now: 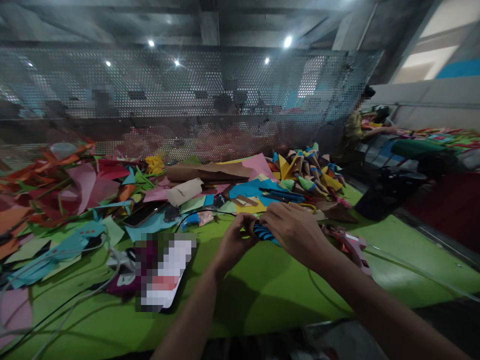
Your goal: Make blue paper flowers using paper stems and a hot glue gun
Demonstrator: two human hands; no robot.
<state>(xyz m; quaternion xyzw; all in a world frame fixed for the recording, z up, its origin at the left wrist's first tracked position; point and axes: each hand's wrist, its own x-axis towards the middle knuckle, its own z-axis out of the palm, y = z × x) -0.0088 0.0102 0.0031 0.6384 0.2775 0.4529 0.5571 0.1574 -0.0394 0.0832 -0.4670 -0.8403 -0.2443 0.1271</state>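
Observation:
Between my two hands is a small blue folded paper piece (pixel 267 234) with several layered pleats. My left hand (pixel 240 239) pinches its left end between thumb and fingers. My right hand (pixel 290 227) is bent over its top and right side, fingertips pressed on the folds; the fingers cover much of it. Just right of my right hand lies a pink glue gun (pixel 354 248) on the green table (pixel 240 300). Left of my left hand, a phone (pixel 170 275) with a lit, blurred screen rests on the table.
Coloured paper scraps (pixel 86 182) are heaped along the back and left. Folded paper cones (pixel 307 172) are piled at the back right. White cables (pixel 63 320) run over the left side. A perforated metal screen (pixel 225 90) stands behind. Another person (pixel 354 125) is at the far right.

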